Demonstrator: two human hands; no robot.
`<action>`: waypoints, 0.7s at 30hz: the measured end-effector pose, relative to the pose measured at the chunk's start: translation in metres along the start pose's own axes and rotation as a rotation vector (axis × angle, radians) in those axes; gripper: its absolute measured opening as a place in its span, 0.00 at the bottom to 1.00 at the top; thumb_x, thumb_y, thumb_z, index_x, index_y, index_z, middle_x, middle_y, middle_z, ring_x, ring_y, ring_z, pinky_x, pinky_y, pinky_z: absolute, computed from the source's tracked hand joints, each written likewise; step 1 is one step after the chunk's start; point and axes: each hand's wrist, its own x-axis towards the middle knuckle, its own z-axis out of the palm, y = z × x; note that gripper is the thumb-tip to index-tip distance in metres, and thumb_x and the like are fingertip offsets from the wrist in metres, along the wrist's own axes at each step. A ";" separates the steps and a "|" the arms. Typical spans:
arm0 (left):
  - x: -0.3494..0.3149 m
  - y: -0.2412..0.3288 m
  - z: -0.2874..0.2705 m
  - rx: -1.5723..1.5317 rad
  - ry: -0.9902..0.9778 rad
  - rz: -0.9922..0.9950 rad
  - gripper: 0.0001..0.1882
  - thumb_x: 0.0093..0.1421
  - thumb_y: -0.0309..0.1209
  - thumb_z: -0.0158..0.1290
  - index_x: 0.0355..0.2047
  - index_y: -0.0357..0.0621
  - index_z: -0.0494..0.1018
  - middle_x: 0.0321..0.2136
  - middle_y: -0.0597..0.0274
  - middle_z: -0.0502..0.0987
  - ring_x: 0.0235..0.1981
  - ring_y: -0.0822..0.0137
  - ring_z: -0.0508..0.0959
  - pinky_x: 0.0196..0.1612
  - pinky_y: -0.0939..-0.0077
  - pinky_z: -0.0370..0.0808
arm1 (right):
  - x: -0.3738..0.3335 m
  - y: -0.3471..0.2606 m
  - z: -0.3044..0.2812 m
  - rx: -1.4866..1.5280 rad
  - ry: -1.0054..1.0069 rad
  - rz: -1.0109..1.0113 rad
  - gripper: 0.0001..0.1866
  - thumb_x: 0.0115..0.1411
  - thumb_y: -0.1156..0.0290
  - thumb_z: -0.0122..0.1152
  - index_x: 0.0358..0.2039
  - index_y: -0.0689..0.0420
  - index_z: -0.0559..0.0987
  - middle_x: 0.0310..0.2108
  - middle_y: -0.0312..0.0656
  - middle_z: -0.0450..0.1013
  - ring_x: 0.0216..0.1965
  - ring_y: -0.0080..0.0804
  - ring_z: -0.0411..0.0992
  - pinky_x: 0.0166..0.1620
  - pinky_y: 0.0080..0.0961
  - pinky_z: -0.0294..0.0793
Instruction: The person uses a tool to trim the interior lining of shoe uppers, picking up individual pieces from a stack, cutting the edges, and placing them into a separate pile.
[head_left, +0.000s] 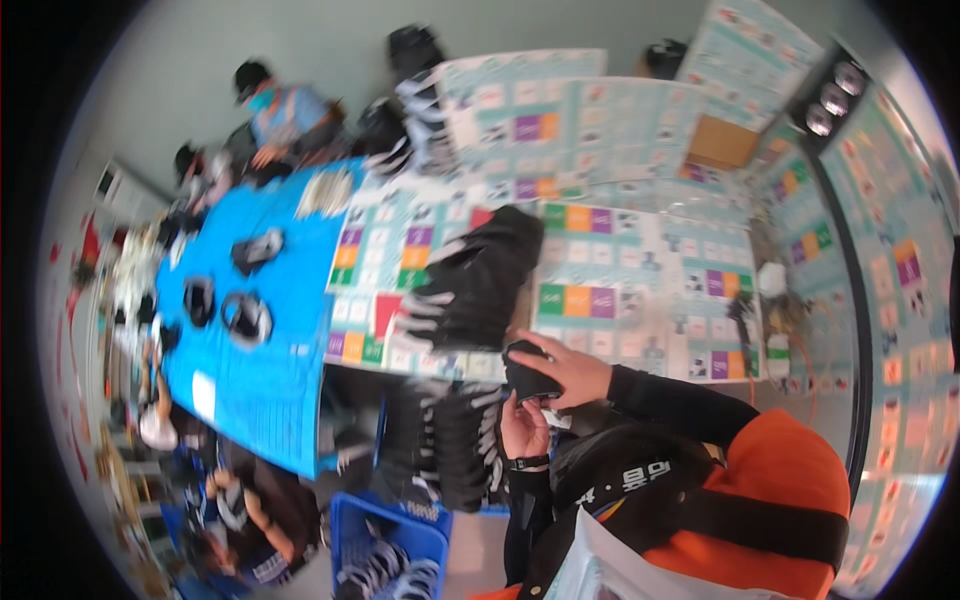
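In both hands I hold a small rounded black fabric item, shaped like a cap (530, 374), close to the table's near edge; its exact kind is hard to make out. My right hand (568, 370) reaches in from the right, its fingers closed over the top and side. Below it, my left hand (526, 430), with a dark band on the wrist, pinches the lower edge. Just beyond my hands a long stack of similar black pieces with pale edges (490, 270) lies on the table (630, 345).
More black-and-white pieces (440, 440) are stacked beside the table's near edge. A blue crate (345, 515) holds several more. On the left, a blue-covered table (260, 390) carries dark loops (246, 317). Other people, one in a cap and mask (290, 120), sit around it. Printed boards (620, 125) lean behind.
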 end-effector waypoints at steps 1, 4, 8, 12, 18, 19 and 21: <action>0.012 -0.012 0.008 -0.043 0.039 -0.066 0.13 0.70 0.28 0.52 0.48 0.28 0.74 0.39 0.48 0.81 0.37 0.63 0.82 0.38 0.78 0.86 | -0.012 0.005 -0.010 -0.024 0.023 0.053 0.52 0.45 0.71 0.73 0.71 0.44 0.59 0.73 0.52 0.47 0.70 0.60 0.55 0.67 0.42 0.66; 0.033 -0.032 0.029 0.281 0.040 -0.246 0.10 0.73 0.29 0.48 0.47 0.37 0.75 0.35 0.56 0.79 0.36 0.68 0.78 0.42 0.75 0.80 | -0.050 0.039 -0.045 0.010 0.179 0.207 0.44 0.44 0.77 0.65 0.65 0.47 0.67 0.66 0.55 0.57 0.68 0.58 0.57 0.68 0.42 0.62; 0.012 -0.066 0.062 1.741 -0.166 0.655 0.14 0.65 0.28 0.60 0.47 0.38 0.70 0.34 0.61 0.72 0.34 0.67 0.75 0.39 0.70 0.77 | -0.094 0.089 -0.044 0.071 0.317 0.190 0.40 0.44 0.74 0.63 0.62 0.56 0.67 0.63 0.52 0.60 0.64 0.54 0.61 0.66 0.40 0.63; 0.039 -0.127 0.085 2.276 -0.821 0.864 0.22 0.58 0.24 0.64 0.52 0.35 0.74 0.39 0.54 0.76 0.40 0.55 0.78 0.44 0.62 0.77 | -0.136 0.106 -0.052 0.004 0.314 0.190 0.42 0.42 0.74 0.65 0.64 0.52 0.68 0.63 0.53 0.59 0.64 0.58 0.61 0.66 0.43 0.63; 0.042 -0.208 0.090 2.229 -0.767 0.742 0.11 0.62 0.24 0.58 0.45 0.35 0.78 0.37 0.51 0.77 0.42 0.48 0.78 0.48 0.56 0.75 | -0.204 0.145 -0.084 0.113 0.332 0.182 0.46 0.40 0.74 0.68 0.65 0.54 0.65 0.63 0.53 0.58 0.67 0.56 0.58 0.69 0.39 0.58; 0.044 -0.214 0.088 2.242 -0.783 0.792 0.11 0.62 0.24 0.58 0.45 0.35 0.78 0.37 0.50 0.77 0.42 0.48 0.78 0.48 0.56 0.75 | -0.207 0.144 -0.087 0.143 0.321 0.204 0.46 0.40 0.74 0.68 0.65 0.54 0.65 0.64 0.54 0.58 0.67 0.56 0.58 0.69 0.39 0.57; 0.049 -0.229 0.078 2.250 -0.812 0.903 0.10 0.63 0.24 0.57 0.44 0.35 0.78 0.37 0.50 0.77 0.42 0.47 0.78 0.48 0.56 0.75 | -0.214 0.147 -0.098 0.174 0.290 0.207 0.46 0.40 0.74 0.68 0.65 0.55 0.65 0.64 0.54 0.58 0.67 0.56 0.58 0.70 0.38 0.56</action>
